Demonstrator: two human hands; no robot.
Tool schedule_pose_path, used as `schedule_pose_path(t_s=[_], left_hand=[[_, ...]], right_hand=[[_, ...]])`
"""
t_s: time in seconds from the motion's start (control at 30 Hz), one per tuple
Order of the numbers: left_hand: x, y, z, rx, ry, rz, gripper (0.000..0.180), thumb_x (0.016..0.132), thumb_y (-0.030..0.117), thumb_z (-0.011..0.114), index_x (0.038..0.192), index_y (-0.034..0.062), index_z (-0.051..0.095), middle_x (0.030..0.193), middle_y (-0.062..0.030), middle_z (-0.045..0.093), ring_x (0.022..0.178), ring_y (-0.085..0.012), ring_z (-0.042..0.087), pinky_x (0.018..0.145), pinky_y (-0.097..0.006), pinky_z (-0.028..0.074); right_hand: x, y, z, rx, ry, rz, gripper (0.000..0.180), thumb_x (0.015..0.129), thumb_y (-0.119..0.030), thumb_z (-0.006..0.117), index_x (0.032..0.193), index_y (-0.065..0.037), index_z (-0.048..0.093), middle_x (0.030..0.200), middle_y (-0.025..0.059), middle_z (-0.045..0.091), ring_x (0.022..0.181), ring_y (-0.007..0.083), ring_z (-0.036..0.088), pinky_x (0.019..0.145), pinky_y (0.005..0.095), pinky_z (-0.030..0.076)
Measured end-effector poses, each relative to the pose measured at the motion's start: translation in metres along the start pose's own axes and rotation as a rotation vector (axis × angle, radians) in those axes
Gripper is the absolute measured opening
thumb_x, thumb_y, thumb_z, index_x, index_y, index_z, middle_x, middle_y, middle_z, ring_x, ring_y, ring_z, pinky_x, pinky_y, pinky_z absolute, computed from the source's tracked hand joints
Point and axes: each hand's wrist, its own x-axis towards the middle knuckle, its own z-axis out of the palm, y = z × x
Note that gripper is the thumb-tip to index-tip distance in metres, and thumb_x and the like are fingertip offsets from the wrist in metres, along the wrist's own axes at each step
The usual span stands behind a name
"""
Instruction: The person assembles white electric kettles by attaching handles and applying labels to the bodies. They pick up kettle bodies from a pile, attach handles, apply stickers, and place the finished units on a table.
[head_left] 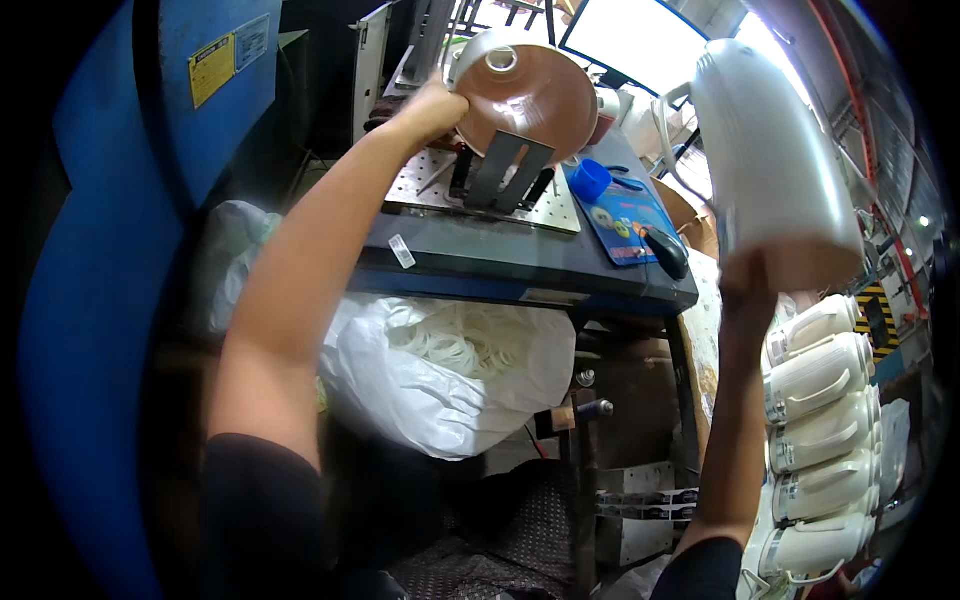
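Note:
My left hand (432,105) grips the rim of a brown, cone-shaped plastic part (530,95) that leans against a grey metal bracket (505,172) on the perforated plate (500,205) of the work table. My right hand (748,283) is raised and holds a white plastic kettle body (770,170) from below, tilted, well above the table's right end. Both forearms come in from the lower edge.
A blue cup (590,180), a blue mat (628,225) and a black mouse (668,252) lie on the dark table (520,265). A white bag of white rings (450,370) hangs under it. Several white kettle bodies (820,430) are stacked at the right. A blue machine (110,200) stands left.

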Motion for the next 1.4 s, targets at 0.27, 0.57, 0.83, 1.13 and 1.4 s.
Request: schedule_pose_path(t_s=[0.27,0.57,0.83,1.13,1.4], left_hand=[[-0.034,-0.043,-0.046,-1.06,-0.01,0.059,0.036,0.099,0.015,0.038,0.125,-0.0084,0.048,0.112,-0.0253,0.065,0.093,-0.0351,0.07,0.089,-0.045,0.058],[-0.268,-0.169,-0.106,-0.355,0.491,-0.075,0.043,0.097,0.016,0.051,0.136,-0.0004,0.047,0.132,-0.0134,0.055,0.122,-0.0282,0.054,0.104,-0.041,0.044],[-0.392,-0.184,-0.097,-0.37,0.38,-0.368,0.041,0.099,0.019,0.047,0.135,-0.0003,0.048,0.131,-0.0138,0.057,0.12,-0.0274,0.055,0.103,-0.04,0.045],[-0.412,-0.162,-0.095,-0.194,0.243,-0.293,0.04,0.102,0.023,0.042,0.133,-0.0002,0.049,0.129,-0.0143,0.058,0.118,-0.0265,0.057,0.101,-0.038,0.046],[-0.401,-0.125,-0.06,0.074,0.046,-0.144,0.04,0.105,0.026,0.037,0.132,-0.0001,0.05,0.128,-0.0147,0.059,0.115,-0.0257,0.058,0.1,-0.037,0.047]], right_hand=[[0.132,0.023,0.2,0.398,0.149,0.16,0.038,0.094,-0.009,0.057,0.13,0.0,0.047,0.121,0.0231,0.056,0.093,0.0375,0.068,0.068,0.0438,0.063],[0.123,0.04,0.218,-0.58,-0.156,-0.19,0.037,0.083,-0.011,0.056,0.118,-0.013,0.065,0.101,0.0154,0.072,0.097,0.0328,0.069,0.078,0.042,0.054],[0.095,-0.011,0.205,-0.927,-0.134,-0.271,0.054,0.084,-0.03,0.07,0.134,-0.02,0.052,0.109,0.0148,0.07,0.103,0.0353,0.066,0.087,0.0447,0.052],[-0.204,-0.103,0.089,-0.039,-0.656,-0.455,0.076,0.074,-0.014,0.08,0.142,-0.01,0.047,0.13,0.0123,0.061,0.104,0.0302,0.065,0.086,0.0376,0.055],[-0.419,-0.045,-0.001,-0.492,0.163,-0.519,0.05,0.087,-0.016,0.06,0.137,-0.024,0.057,0.101,0.0078,0.072,0.077,0.0224,0.071,0.064,0.0312,0.058]])
